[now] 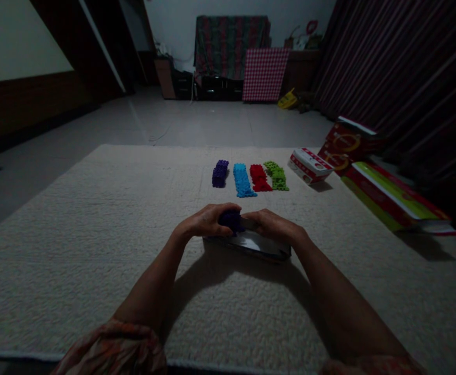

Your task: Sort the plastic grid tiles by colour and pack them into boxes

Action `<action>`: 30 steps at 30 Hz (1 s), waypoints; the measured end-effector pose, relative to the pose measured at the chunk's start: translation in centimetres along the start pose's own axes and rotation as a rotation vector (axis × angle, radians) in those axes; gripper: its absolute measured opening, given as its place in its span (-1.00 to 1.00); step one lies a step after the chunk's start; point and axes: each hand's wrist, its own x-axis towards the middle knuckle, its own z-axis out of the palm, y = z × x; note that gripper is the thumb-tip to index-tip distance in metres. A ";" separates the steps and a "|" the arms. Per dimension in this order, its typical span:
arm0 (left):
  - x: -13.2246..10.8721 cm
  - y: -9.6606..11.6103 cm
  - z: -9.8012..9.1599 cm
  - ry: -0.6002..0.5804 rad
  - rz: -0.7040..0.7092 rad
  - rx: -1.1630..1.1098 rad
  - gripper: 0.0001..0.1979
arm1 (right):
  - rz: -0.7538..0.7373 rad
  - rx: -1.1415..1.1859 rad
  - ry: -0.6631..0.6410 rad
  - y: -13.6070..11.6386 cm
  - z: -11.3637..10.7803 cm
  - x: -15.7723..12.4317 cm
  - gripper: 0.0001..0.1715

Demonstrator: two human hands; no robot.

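My left hand (208, 221) is curled around a dark purple bumpy block (230, 221), which looks like joined plastic pieces. Close against it, my right hand (270, 224) is closed on a small greyish flat thing (248, 223) that touches or nearly touches the purple block; its kind is unclear. Beneath both hands lies a low, dark-edged case or tray with a shiny surface (257, 242), partly covered by the fingers. Beyond the hands, knobbly strips lie in a row: purple (220, 173), blue (243, 180), red (260, 178) and green (277, 176).
The pale quilted mat (95, 234) fills the foreground. On the right are a white and red box (310, 165), red-brown boxes (343, 146) and a long green and red box (400, 195). A checked cloth (265, 74) hangs by a cabinet at the back.
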 end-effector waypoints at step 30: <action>2.0 1.3 2.6 0.315 -0.245 -0.825 -0.74 | -0.382 0.055 0.576 -2.8 3.3 2.5 -0.04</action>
